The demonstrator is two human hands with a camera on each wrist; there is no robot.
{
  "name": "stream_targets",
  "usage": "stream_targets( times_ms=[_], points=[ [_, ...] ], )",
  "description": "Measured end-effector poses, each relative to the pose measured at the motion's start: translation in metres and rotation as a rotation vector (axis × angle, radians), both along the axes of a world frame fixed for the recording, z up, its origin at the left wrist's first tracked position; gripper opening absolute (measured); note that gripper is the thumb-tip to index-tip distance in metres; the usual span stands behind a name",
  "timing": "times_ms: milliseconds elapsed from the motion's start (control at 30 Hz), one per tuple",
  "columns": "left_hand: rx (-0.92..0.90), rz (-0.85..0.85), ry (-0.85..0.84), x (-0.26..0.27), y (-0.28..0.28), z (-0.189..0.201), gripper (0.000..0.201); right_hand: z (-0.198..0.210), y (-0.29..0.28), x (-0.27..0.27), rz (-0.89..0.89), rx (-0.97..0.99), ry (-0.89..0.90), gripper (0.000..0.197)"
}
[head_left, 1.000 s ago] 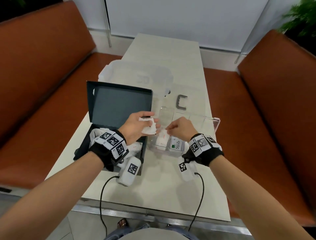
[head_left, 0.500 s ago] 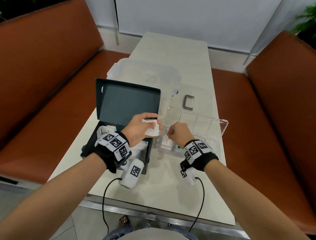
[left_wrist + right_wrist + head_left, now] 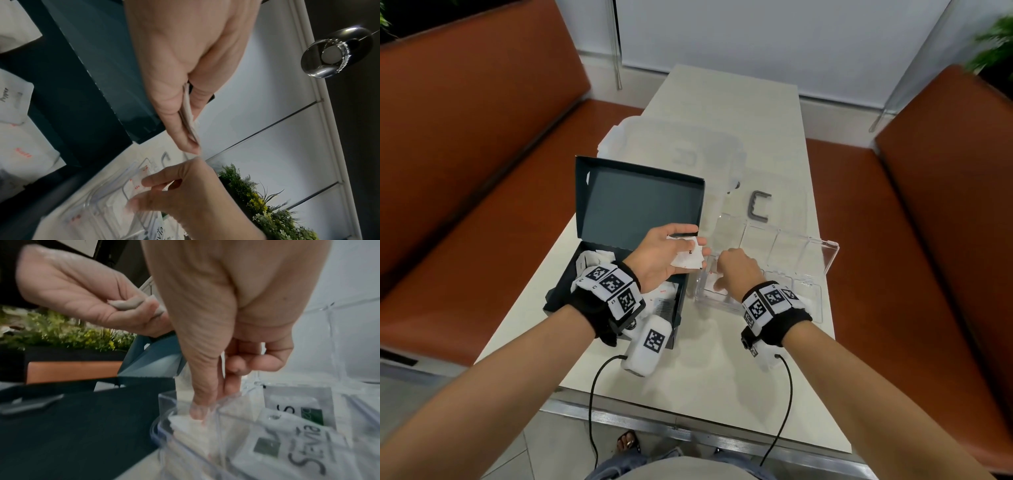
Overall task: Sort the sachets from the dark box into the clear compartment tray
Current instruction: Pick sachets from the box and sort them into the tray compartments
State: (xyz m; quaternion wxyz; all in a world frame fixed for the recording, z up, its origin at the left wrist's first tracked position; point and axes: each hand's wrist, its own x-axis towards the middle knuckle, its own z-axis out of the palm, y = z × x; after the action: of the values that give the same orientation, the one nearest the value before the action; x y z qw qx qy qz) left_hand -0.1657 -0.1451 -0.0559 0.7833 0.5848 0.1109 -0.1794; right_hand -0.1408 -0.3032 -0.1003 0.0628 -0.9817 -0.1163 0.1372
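Observation:
The dark box (image 3: 561,291) lies open on the left of the table, with white sachets (image 3: 592,258) still in it. My left hand (image 3: 688,246) hovers over its right edge and pinches a small stack of white sachets (image 3: 685,262) (image 3: 189,113) between thumb and fingers. To the right stands the clear compartment tray (image 3: 825,260). My right hand (image 3: 722,279) (image 3: 205,410) reaches down into its near-left compartment. Thumb and forefinger pinch a white sachet with red print (image 3: 135,183) there. Stevia sachets (image 3: 298,443) fill the neighbouring compartment.
A clear plastic lid (image 3: 681,150) lies behind the box, with a grey C-shaped handle (image 3: 758,207) beside it. Orange benches (image 3: 465,171) flank the narrow table (image 3: 722,377). The box's raised lid (image 3: 637,202) stands just behind my left hand.
My right hand has sunk lower into the tray's near-left compartment with its sachet. The left hand keeps its stack in about the same place.

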Motion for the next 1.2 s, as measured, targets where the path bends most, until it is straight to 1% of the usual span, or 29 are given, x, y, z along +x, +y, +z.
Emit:
stream_targets(
  times_ms=[67,133,200,233,267,300,367,467,600,733,833,900,1000,1067,1100,1133,1200],
  points=[
    [-0.009,0.004,0.012,0.001,-0.001,0.002,0.032,0.006,-0.006,0.000,-0.021,0.134,-0.022,0.030],
    [-0.019,0.005,0.012,0.002,-0.003,0.004,0.032,0.017,-0.012,-0.004,-0.087,0.397,-0.122,0.025],
    [-0.012,-0.008,-0.004,0.002,-0.005,0.005,0.032,0.030,-0.016,-0.010,-0.202,0.658,-0.205,0.024],
    [-0.002,-0.019,-0.019,0.002,-0.007,0.006,0.032,0.035,-0.016,-0.013,-0.264,0.770,-0.195,0.021],
    [0.007,-0.032,-0.033,0.002,-0.009,0.007,0.032,0.040,-0.015,-0.016,-0.307,0.862,-0.143,0.018],
    [0.006,-0.043,-0.043,0.001,-0.011,0.007,0.031,0.043,-0.013,-0.020,-0.335,0.933,-0.067,0.023],
    [-0.024,-0.061,-0.056,0.001,-0.018,0.009,0.031,0.044,-0.008,-0.025,-0.380,1.048,0.082,0.040],
    [-0.111,-0.055,-0.056,0.000,-0.029,0.011,0.033,0.043,-0.007,-0.028,-0.475,1.207,0.145,0.051],
    [-0.159,-0.041,-0.070,-0.002,-0.037,0.013,0.034,0.043,-0.014,-0.027,-0.551,1.308,0.271,0.051],
    [-0.137,-0.037,-0.025,-0.002,-0.042,0.012,0.035,0.047,-0.021,-0.025,-0.623,1.454,0.257,0.040],
    [-0.172,-0.125,0.068,-0.004,-0.040,0.010,0.037,0.051,-0.028,-0.024,-0.648,1.479,0.230,0.033],
    [-0.205,-0.160,0.089,-0.006,-0.040,0.008,0.033,0.052,-0.031,-0.025,-0.632,1.428,0.206,0.032],
    [-0.170,-0.159,0.049,-0.005,-0.044,0.006,0.030,0.051,-0.032,-0.027,-0.550,1.292,0.092,0.035],
    [-0.111,-0.143,0.018,-0.005,-0.046,0.004,0.029,0.050,-0.033,-0.026,-0.471,1.127,-0.028,0.042],
    [-0.077,-0.139,0.002,-0.005,-0.048,0.003,0.029,0.051,-0.033,-0.024,-0.429,1.054,-0.061,0.043],
    [-0.044,-0.136,-0.015,-0.005,-0.048,0.001,0.029,0.052,-0.034,-0.023,-0.390,1.001,-0.076,0.041],
    [-0.001,-0.124,-0.046,-0.004,-0.050,-0.002,0.028,0.054,-0.035,-0.019,-0.350,0.960,-0.098,0.026]
  ],
)
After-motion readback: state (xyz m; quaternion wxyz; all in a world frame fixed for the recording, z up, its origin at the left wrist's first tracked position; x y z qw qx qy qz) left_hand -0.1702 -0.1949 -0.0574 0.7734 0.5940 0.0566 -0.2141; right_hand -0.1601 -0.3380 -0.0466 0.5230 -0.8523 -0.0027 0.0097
